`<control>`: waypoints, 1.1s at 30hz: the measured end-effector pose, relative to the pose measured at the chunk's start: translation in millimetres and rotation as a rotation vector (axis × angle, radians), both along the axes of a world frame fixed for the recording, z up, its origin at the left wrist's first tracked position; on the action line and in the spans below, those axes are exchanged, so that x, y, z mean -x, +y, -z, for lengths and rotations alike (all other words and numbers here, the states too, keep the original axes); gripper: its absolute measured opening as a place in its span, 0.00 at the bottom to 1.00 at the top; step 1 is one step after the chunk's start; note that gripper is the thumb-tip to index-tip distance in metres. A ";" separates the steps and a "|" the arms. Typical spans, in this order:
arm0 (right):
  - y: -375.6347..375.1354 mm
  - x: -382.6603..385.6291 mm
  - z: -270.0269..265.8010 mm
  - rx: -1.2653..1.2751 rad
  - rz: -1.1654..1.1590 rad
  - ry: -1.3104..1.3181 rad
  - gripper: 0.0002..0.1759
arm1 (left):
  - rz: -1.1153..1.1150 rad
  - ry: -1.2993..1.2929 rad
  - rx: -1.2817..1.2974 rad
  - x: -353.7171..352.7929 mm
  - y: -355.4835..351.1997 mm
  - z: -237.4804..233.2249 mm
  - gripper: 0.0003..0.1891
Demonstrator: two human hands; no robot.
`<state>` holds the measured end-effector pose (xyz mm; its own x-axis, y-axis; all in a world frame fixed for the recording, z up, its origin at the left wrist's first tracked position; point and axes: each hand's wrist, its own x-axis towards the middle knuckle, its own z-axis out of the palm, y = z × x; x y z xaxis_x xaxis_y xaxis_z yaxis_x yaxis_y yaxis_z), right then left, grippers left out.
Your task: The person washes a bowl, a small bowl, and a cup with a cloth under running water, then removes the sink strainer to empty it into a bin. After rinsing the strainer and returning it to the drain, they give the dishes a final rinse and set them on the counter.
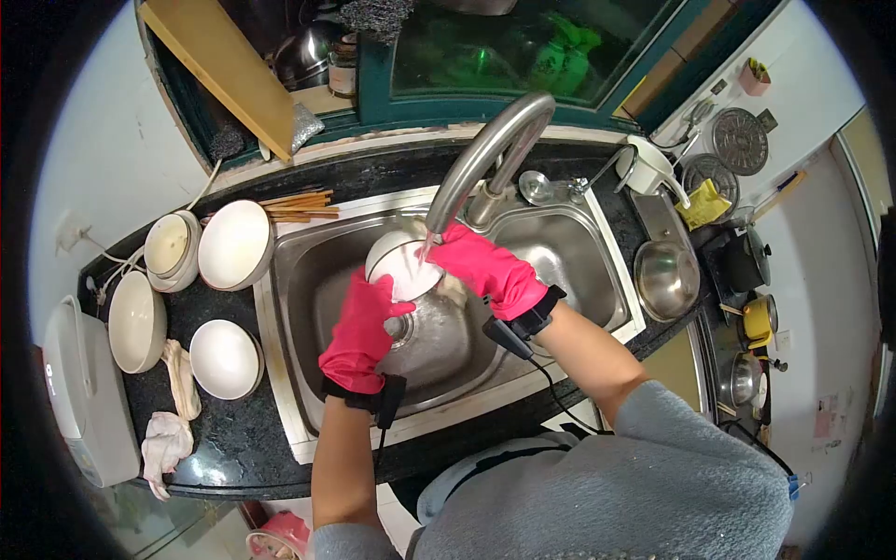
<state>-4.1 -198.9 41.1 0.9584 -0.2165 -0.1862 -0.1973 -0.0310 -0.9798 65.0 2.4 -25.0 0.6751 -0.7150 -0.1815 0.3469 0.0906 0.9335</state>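
Over the large left basin of the steel sink (308,280), a white bowl (403,265) is tilted under the faucet (485,154), with water running onto it. My left hand (364,322), in a pink rubber glove, grips the bowl's left and lower side. My right hand (481,266), gloved the same way, is closed at the bowl's right side, its fingers partly behind the stream. Something pale, perhaps a cloth, shows just below my right fingers. The sink drain lies beneath the bowl.
White bowls (225,360) and a larger bowl (235,245) stand on the black counter at left, near chopsticks (301,205) and cloths (166,448). A white appliance (89,392) is at far left. Right of the sink are a metal pan (666,280) and a white pot (646,166).
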 end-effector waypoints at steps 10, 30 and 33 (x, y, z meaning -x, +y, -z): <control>3.9 9.6 -19.0 -0.160 -0.046 0.021 0.18 | -0.239 0.298 0.245 27.2 -28.4 -25.1 0.18; -7.5 4.7 21.2 0.669 -0.045 -0.346 0.30 | -0.273 -0.369 -0.133 9.3 -24.5 -21.0 0.17; 23.1 18.5 -2.6 0.942 0.017 -0.258 0.28 | -0.312 -0.063 -0.379 21.1 -28.0 -44.9 0.30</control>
<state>-22.6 -175.8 43.8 0.9407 -0.1831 0.2855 0.0123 -0.8228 -0.5682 43.8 -25.6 19.9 0.8647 -0.3681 -0.3417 0.2993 -0.1688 0.9391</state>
